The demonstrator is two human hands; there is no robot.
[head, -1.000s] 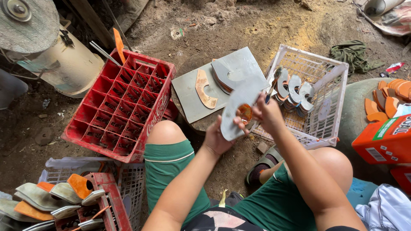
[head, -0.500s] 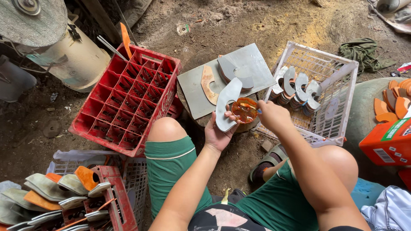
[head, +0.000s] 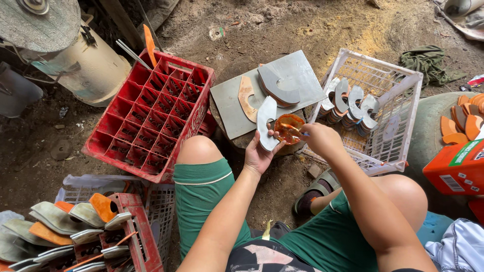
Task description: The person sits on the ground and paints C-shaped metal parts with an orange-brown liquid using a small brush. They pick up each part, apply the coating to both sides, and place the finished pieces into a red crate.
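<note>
Grey and curved, the sole-shaped piece (head: 265, 122) sits gripped in the left hand (head: 258, 156), now lowered just over the orange glue pot (head: 288, 129) rather than raised as a moment ago. The right hand (head: 322, 140) has its fingers clenched on a small brush (head: 292, 128), its tip now in the pot. Beyond lie a grey board (head: 302, 75), a white basket (head: 403, 100) and a red crate (head: 151, 116).

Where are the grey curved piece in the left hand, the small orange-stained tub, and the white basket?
grey curved piece (head: 265, 122), head view, on its broad middle.
orange-stained tub (head: 287, 135), head view, on its inner wall.
white basket (head: 416, 95), head view, on its right rim.
</note>
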